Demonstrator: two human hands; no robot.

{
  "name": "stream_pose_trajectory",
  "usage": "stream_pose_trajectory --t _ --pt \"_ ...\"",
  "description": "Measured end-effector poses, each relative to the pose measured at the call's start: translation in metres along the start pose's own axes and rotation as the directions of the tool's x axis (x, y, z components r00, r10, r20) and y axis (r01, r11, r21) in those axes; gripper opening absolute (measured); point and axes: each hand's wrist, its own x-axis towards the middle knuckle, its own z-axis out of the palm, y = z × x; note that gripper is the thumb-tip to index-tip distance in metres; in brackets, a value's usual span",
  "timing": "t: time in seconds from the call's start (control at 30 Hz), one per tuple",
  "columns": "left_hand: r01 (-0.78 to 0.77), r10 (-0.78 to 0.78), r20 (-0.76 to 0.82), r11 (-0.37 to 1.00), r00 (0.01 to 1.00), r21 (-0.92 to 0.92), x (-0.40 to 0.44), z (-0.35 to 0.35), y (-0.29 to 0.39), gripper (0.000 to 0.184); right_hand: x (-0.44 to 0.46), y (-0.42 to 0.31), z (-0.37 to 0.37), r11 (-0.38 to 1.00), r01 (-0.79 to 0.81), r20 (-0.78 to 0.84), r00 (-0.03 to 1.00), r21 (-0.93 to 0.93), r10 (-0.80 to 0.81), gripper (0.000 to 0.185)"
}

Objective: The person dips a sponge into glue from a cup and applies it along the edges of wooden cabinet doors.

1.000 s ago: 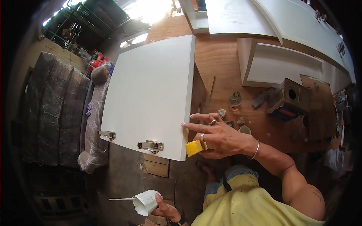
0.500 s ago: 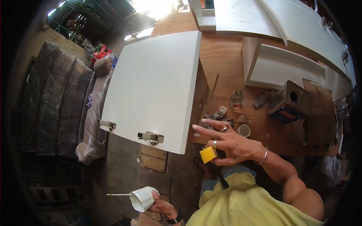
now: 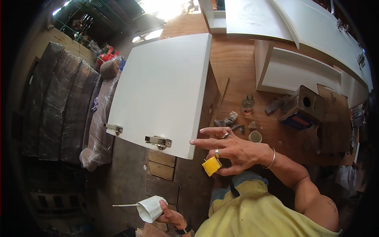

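My right hand (image 3: 237,152) holds a small yellow sponge (image 3: 211,166) between its lower fingers and thumb. Its index and middle fingers stretch out to the near right edge of a white panel (image 3: 162,87), a fingertip at that edge. Two metal hinges are fixed along the panel's lower side, one in the middle (image 3: 158,142) and one at the left (image 3: 113,128). Low in the view, my left hand (image 3: 169,215) is closed around a whitish cup (image 3: 151,208) with a thin stick (image 3: 125,205) poking out to the left.
On the wooden table (image 3: 231,55) are a glass bottle (image 3: 247,105), a small cup (image 3: 255,136), a metal can (image 3: 303,106) and crumpled rags. White cabinet pieces (image 3: 300,71) stand at the upper right. Plastic-wrapped cushions (image 3: 59,102) are on the left.
My right hand pulled back from the panel's edge, then came left to it again with the sponge. The left hand and cup have risen slightly in view.
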Motion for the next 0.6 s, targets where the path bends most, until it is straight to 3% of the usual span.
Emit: stream_pose_trajectory --t 0.23,0.3,0.47,0.57,0.6 --pt "-0.021 0.021 0.007 1.0 1.0 -0.018 -0.001 -0.001 0.003 0.059 -0.021 0.007 -0.015 0.989 -0.145 -0.039 0.989 -0.04 0.143 0.036" --pt "-0.023 0.024 0.008 0.999 1.0 -0.026 0.0 -0.003 0.002 0.06 -0.042 0.018 -0.003 0.959 -0.283 -0.09 0.956 -0.023 0.279 0.043" --pt "-0.016 0.016 -0.007 0.999 1.0 -0.04 -0.001 0.0 0.009 0.061 -0.086 0.072 0.082 0.878 -0.454 -0.362 0.801 0.153 0.478 0.05" --pt "-0.009 0.009 0.009 0.999 1.0 -0.037 -0.002 0.003 0.008 0.061 -0.077 0.095 0.115 0.753 -0.656 -0.483 0.643 0.052 0.594 0.047" --pt "-0.01 0.011 0.022 0.999 1.0 -0.033 -0.001 0.002 0.008 0.061 -0.075 0.118 0.134 0.754 -0.625 -0.534 0.574 0.203 0.62 0.048"
